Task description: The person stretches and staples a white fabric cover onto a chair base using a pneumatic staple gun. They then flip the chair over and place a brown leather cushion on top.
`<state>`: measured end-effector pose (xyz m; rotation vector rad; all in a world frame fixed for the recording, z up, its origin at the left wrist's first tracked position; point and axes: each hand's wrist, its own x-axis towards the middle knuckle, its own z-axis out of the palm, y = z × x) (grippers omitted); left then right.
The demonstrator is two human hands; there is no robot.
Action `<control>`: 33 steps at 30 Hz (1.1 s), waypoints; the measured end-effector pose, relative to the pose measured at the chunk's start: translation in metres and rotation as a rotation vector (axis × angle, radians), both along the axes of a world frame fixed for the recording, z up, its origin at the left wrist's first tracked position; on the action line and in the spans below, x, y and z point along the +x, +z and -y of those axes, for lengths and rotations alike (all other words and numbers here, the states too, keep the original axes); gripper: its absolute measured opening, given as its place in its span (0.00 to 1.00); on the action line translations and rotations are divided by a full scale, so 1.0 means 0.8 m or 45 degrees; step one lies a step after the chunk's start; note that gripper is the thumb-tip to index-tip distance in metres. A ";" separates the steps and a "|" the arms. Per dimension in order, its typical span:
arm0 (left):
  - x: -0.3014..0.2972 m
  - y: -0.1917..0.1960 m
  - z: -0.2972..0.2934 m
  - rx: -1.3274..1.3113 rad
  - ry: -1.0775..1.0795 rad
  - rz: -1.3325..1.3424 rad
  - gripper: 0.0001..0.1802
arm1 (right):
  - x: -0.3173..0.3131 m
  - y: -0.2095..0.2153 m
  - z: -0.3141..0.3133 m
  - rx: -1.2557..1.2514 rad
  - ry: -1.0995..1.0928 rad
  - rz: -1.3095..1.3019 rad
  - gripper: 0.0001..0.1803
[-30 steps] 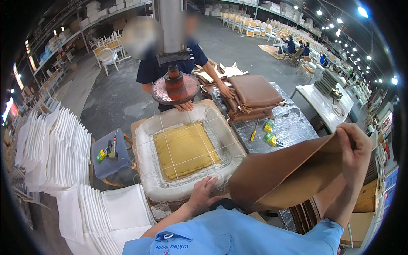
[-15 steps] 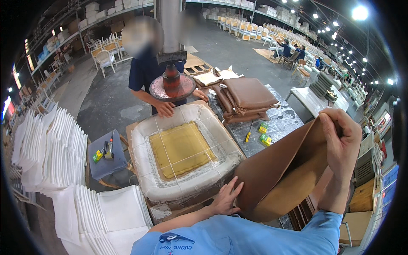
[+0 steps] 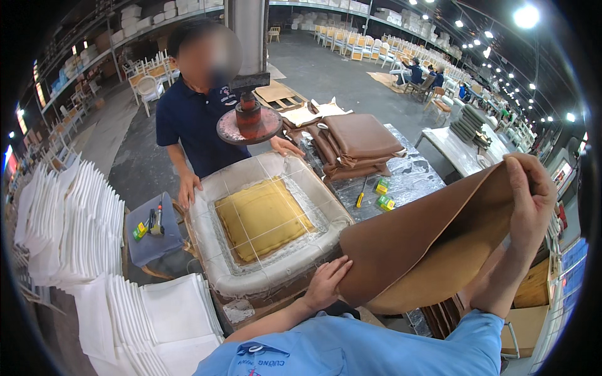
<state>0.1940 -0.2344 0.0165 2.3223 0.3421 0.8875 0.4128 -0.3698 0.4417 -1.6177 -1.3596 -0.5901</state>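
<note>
A folded sheet of brown leather point(image 3: 433, 225) slants up across my right side, its lighter underside showing in the open fold. My right hand point(image 3: 530, 197) grips its raised corner. Lower down, my left hand point(image 3: 327, 283) pinches the sheet's left edge; the thumb is hidden. Just left of the leather sits a square frame padded with white cloth point(image 3: 210, 263), with thin strings crossing over it. Inside the frame lies a yellow cushion pad point(image 3: 263, 219). A round press plate point(image 3: 249, 126) hangs above the frame's far side.
Opposite me, a co-worker in a dark shirt point(image 3: 194, 125) has hands at the frame. Brown leather seats point(image 3: 364, 138) are stacked on the table, near a screwdriver point(image 3: 360, 193) and small boxes point(image 3: 384, 194). White pads point(image 3: 75, 225) pile at left, beside a blue-grey stool seat point(image 3: 150, 222).
My right hand has moved right and slightly up, stretching the leather's fold wider. The co-worker has straightened up and shifted a hand from below the press plate to the frame's left edge.
</note>
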 end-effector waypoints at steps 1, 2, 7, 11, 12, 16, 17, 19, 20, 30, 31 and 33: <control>-0.002 0.009 -0.002 -0.053 -0.079 0.062 0.41 | 0.011 0.008 0.015 -0.012 -0.033 0.006 0.07; -0.014 0.013 -0.010 -0.156 -0.197 0.081 0.41 | 0.020 0.011 0.023 -0.015 -0.034 -0.005 0.08; -0.058 0.050 -0.005 -0.606 -0.549 -0.171 0.58 | 0.063 0.010 0.003 -0.052 0.079 -0.121 0.11; -0.046 0.078 -0.002 -1.520 -0.927 -0.297 0.71 | 0.057 0.020 -0.024 -0.064 0.224 -0.192 0.11; -0.046 0.072 -0.003 -1.578 -1.004 -0.212 0.70 | 0.055 0.022 -0.024 -0.084 0.211 -0.175 0.11; -0.057 0.055 -0.022 -1.705 -1.090 0.059 0.66 | 0.056 0.030 -0.030 -0.139 0.230 -0.145 0.11; -0.054 0.058 -0.025 -1.721 -1.074 0.104 0.64 | 0.057 0.032 -0.031 -0.154 0.236 -0.145 0.11; -0.045 0.066 -0.026 -1.985 -1.089 0.247 0.60 | 0.058 0.036 -0.035 -0.195 0.256 -0.158 0.11; -0.040 0.072 -0.027 -2.112 -1.094 0.319 0.57 | 0.060 0.039 -0.037 -0.212 0.267 -0.162 0.11; -0.096 0.091 -0.084 -1.244 -0.204 0.639 0.27 | 0.098 0.052 -0.035 -0.393 0.156 -0.106 0.12; -0.138 0.095 -0.090 -0.900 0.156 0.424 0.17 | 0.095 0.051 -0.032 -0.325 0.171 -0.092 0.12; -0.165 0.171 -0.063 -0.742 0.216 0.383 0.10 | 0.104 0.068 0.013 -0.387 0.046 -0.139 0.13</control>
